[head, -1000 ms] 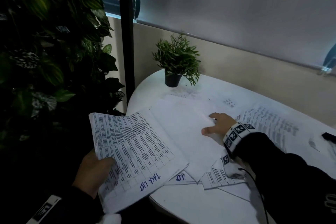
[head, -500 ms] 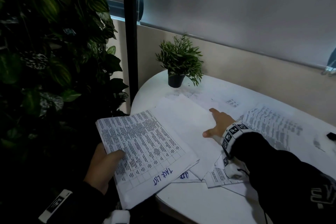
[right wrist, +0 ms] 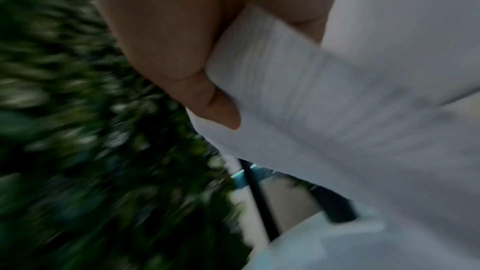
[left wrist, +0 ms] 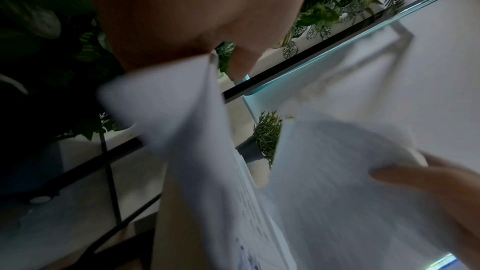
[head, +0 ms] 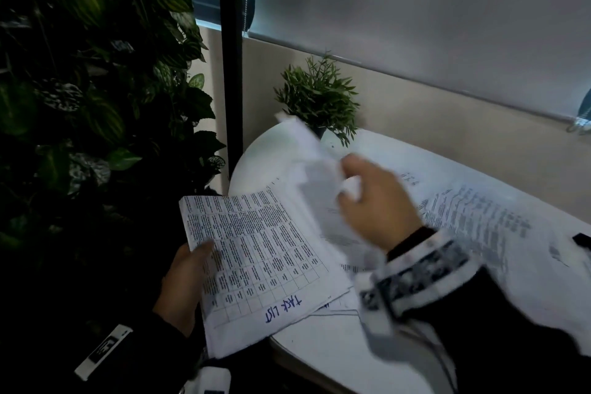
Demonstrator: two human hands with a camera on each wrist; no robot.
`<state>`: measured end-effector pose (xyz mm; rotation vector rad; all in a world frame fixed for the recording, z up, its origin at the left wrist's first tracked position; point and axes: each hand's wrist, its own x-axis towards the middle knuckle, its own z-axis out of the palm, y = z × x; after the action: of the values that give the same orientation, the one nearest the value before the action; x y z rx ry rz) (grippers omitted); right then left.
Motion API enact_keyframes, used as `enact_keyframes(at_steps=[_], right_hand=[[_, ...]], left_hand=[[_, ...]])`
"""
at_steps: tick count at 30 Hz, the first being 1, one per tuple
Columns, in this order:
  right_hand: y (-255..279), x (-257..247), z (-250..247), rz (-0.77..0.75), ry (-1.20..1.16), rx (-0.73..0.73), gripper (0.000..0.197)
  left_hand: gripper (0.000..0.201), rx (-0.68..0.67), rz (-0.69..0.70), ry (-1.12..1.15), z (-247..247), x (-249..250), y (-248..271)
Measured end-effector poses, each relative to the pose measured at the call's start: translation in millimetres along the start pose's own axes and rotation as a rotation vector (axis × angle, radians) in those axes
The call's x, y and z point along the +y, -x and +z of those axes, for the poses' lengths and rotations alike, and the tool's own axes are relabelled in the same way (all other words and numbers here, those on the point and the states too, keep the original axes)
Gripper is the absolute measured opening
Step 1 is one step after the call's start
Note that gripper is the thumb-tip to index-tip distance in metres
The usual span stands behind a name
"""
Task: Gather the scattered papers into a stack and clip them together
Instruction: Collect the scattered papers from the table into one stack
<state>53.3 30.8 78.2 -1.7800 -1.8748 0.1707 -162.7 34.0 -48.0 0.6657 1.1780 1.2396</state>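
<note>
My left hand [head: 188,278] grips a stack of printed papers [head: 256,253] by its left edge, off the table's near-left side; the top sheet is a table marked "TASK LIST". In the left wrist view the stack [left wrist: 197,151] hangs from my thumb and palm. My right hand [head: 374,201] pinches a blank white sheet [head: 315,169] and holds it lifted and curling above the table; the right wrist view shows the sheet [right wrist: 298,100] between thumb and fingers. More printed sheets [head: 473,217] lie spread on the white round table [head: 335,358]. A black clip [head: 582,238] lies at the right edge.
A small potted plant [head: 319,99] stands at the table's back left. A wall of dark foliage [head: 80,89] and a black post [head: 228,57] stand to the left. A beige wall and window blind run behind the table.
My right hand, which lay flat on the blank sheet, has closed on it and lifted it off the table toward the stack. The left hand brought the stack slightly rightward.
</note>
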Motion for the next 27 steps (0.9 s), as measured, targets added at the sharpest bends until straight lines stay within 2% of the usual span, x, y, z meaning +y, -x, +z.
enact_keyframes(at_steps=[3, 5, 6, 7, 8, 9, 10, 13, 14, 16, 18, 19, 20, 22, 23, 27], right_hand=[[42.5, -39.3, 59.3, -0.153, 0.193, -0.372, 0.028], [61.5, -52.8, 85.9, -0.202, 0.116, -0.628, 0.042], [65.2, -54.6, 93.3, -0.225, 0.055, -0.736, 0.047], [65.1, -54.4, 95.1, -0.249, -0.01, -0.809, 0.05], [61.2, -49.7, 94.5, -0.241, -0.064, -0.847, 0.051], [55.4, -43.2, 91.3, -0.189, -0.105, -0.826, 0.053], [47.1, -31.5, 87.0, -0.109, -0.118, -0.745, 0.056], [22.0, 12.6, 68.0, 0.216, -0.076, -0.397, 0.078], [17.4, 26.0, 60.2, 0.312, -0.074, -0.337, 0.087], [14.4, 43.8, 46.4, 0.429, -0.227, -0.315, 0.102], [18.2, 45.9, 33.6, 0.426, -0.53, -0.249, 0.112], [20.1, 45.1, 28.4, 0.375, -0.653, -0.172, 0.108], [22.8, 40.7, 22.3, 0.319, -0.735, -0.091, 0.092], [27.6, 28.6, 13.0, 0.246, -0.839, 0.011, 0.046], [29.9, 24.4, 11.3, 0.228, -0.888, 0.039, 0.037], [38.5, 20.8, 16.5, 0.208, -0.989, 0.099, 0.046]], left_hand=[[0.049, -0.166, -0.164, 0.273, -6.8, 1.6, 1.2], [0.056, -0.268, -0.229, 0.293, -13.8, 2.2, 1.4], [0.06, -0.263, -0.254, 0.248, -12.7, 0.7, 2.2], [0.06, -0.245, -0.223, 0.16, -15.0, -4.5, -1.6], [0.052, -0.187, -0.153, 0.09, -17.2, -9.7, -6.0], [0.038, -0.136, -0.062, 0.05, -17.1, -13.3, -7.8], [0.034, -0.092, 0.007, 0.0, -17.6, -16.2, -10.5], [0.039, -0.039, 0.179, -0.125, -13.4, -11.8, -12.3], [0.037, -0.045, 0.234, -0.13, -10.8, -3.5, -9.2], [0.032, -0.085, 0.355, -0.094, -4.6, 12.6, -3.2], [0.028, -0.126, 0.48, -0.037, 2.0, 30.7, 7.2], [0.028, -0.151, 0.536, -0.013, 4.9, 38.9, 13.1], [0.03, -0.179, 0.593, -0.021, 7.4, 45.8, 18.7], [0.034, -0.236, 0.668, -0.068, 11.1, 52.0, 27.4], [0.034, -0.257, 0.657, -0.071, 12.6, 53.2, 30.9], [0.044, -0.299, 0.581, -0.155, 10.4, 39.8, 27.7]])
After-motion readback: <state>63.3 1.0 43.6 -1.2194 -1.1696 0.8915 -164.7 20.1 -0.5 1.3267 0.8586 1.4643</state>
